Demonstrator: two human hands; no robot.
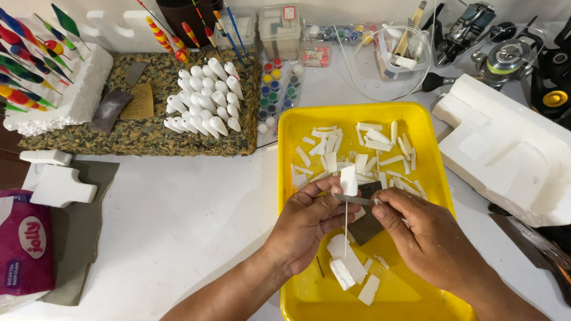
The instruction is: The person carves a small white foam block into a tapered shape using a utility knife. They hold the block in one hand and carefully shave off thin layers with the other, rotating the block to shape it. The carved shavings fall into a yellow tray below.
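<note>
Where hands [363, 229] work: white table [196, 214], yellow tray [285, 137].

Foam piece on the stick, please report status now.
Left hand grips foam piece on thin stick. Right hand holds blade against it. Yellow tray below, nothing blocking.

The scene is being viewed from a single head-worn camera, which is being aimed steeply downward and forward across the white bench [196, 226]. The near edge is being cut off at the bottom of the frame, while the far edge, lined with clutter, is being taken in along the top. The view is being held close, with the shallow yellow plastic tray [416, 119] being framed just right of centre. No second view is being given.
</note>
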